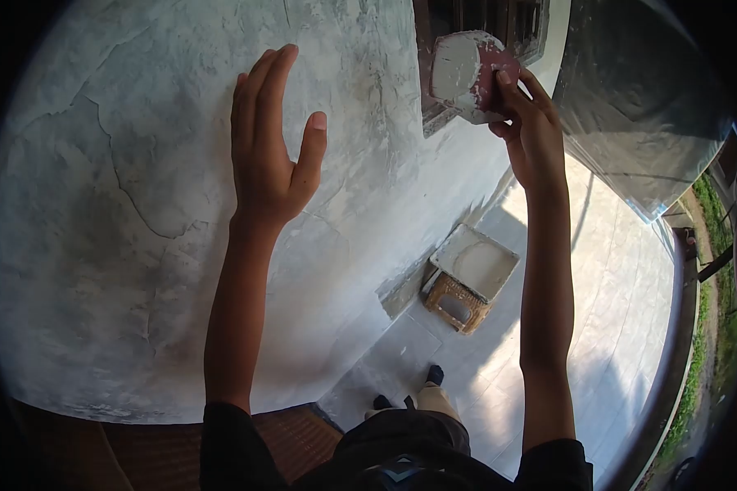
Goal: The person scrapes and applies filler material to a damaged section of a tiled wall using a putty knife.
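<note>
My left hand [272, 139] is raised in front of the grey, patchy plastered wall [180, 270], its fingers stretched upward and the thumb apart. Nothing is in it; whether it touches the wall I cannot tell. My right hand [532, 127] grips a reddish scraper [477, 75] by its edge, with the thumb on the near face. White paste covers the scraper's left part and spots the rest. Behind the scraper is a dark window frame [524, 24] set in the wall.
Below, a shallow tray [477, 260] with whitish paste rests on a tan stool [457, 304] near the wall's foot. Dark sheeting [639, 106] hangs at the upper right. Sunlit floor tiles [606, 327] lie at the right, beside a low ledge and grass. Brown woven furniture [155, 454] stands at the lower left.
</note>
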{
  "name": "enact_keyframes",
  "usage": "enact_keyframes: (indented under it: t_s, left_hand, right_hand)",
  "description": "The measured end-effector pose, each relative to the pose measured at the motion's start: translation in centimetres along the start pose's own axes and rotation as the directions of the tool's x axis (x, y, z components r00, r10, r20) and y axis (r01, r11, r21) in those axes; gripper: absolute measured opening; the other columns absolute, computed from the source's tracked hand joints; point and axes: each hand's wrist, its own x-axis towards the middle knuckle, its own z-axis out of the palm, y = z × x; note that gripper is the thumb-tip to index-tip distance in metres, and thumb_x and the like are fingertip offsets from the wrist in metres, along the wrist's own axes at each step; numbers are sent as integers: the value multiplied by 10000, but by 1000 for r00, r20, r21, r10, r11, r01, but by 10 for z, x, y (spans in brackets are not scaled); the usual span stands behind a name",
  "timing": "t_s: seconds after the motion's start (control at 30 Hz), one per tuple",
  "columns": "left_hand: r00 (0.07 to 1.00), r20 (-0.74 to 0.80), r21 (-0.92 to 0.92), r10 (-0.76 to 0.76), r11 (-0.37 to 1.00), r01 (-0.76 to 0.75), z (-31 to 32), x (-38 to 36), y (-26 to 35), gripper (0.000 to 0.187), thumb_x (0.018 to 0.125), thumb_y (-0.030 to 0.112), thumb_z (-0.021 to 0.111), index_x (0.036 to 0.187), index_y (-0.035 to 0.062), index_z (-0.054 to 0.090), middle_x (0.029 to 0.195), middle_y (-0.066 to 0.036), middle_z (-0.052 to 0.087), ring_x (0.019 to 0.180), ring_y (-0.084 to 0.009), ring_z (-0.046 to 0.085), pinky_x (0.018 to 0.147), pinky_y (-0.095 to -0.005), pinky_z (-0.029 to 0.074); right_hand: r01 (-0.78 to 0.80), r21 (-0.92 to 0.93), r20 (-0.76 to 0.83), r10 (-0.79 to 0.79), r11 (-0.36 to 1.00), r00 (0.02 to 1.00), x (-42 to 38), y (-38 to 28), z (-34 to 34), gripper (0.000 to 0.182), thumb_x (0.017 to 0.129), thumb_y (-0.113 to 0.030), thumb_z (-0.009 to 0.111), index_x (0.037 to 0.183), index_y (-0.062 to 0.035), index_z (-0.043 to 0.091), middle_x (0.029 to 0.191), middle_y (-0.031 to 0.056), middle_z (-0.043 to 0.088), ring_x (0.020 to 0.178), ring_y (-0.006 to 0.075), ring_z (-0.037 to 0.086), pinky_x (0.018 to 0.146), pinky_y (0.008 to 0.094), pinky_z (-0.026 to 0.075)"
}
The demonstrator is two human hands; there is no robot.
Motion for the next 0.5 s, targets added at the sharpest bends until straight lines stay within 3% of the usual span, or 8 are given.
enact_keyframes:
  t_s: [0.17, 0.23, 0.3, 0.37, 0.5]
  left_hand:
    - [995, 70, -169, -71, 982, 82, 102, -20, 15, 495, 991, 200, 517, 1449, 25, 455, 1452, -156, 524, 1392, -353, 447, 1196, -532, 255]
    - [988, 116, -213, -100, 969, 123, 143, -36, 21, 501, 985, 200, 527, 1448, 20, 458, 1439, -165, 526, 1375, -343, 458, 1189, -540, 258]
    - [976, 173, -250, -129, 953, 171, 182, -58, 29, 507, 980, 199, 537, 1446, 16, 460, 1426, -175, 527, 1358, -333, 470, 1183, -547, 260]
    - [950, 242, -300, -197, 916, 266, 216, -85, 40, 487, 983, 180, 531, 1439, 22, 473, 1421, -174, 532, 1357, -336, 470, 1186, -540, 259]
    - [883, 371, -356, -288, 834, 421, 277, -145, 63, 477, 983, 168, 532, 1436, 27, 479, 1418, -174, 534, 1354, -341, 470, 1186, -537, 260]
  right_hand:
    - [-79, -121, -101, 67, 989, 993, 2, 23, -91, 365, 949, -250, 710, 1233, -46, 606, 892, 36, 684, 736, 93, 593, 590, 256, 405]
    - [-140, -184, -186, 105, 973, 977, 3, 37, -121, 248, 988, -209, 651, 1185, -60, 638, 889, 6, 662, 710, 58, 539, 591, 237, 369]
    - [-206, -202, -203, 165, 957, 965, 5, 58, -156, 257, 985, -215, 653, 1197, -70, 639, 914, -1, 669, 751, 57, 553, 620, 243, 384]
    - [-264, -248, -246, 203, 932, 948, 3, 80, -184, 369, 952, -267, 705, 1231, -42, 614, 921, 25, 700, 729, 79, 577, 608, 244, 403]
    - [-414, -342, -293, 322, 844, 900, -9, 138, -239, 315, 965, -265, 691, 1179, -37, 647, 943, 17, 703, 732, 69, 569, 612, 244, 408]
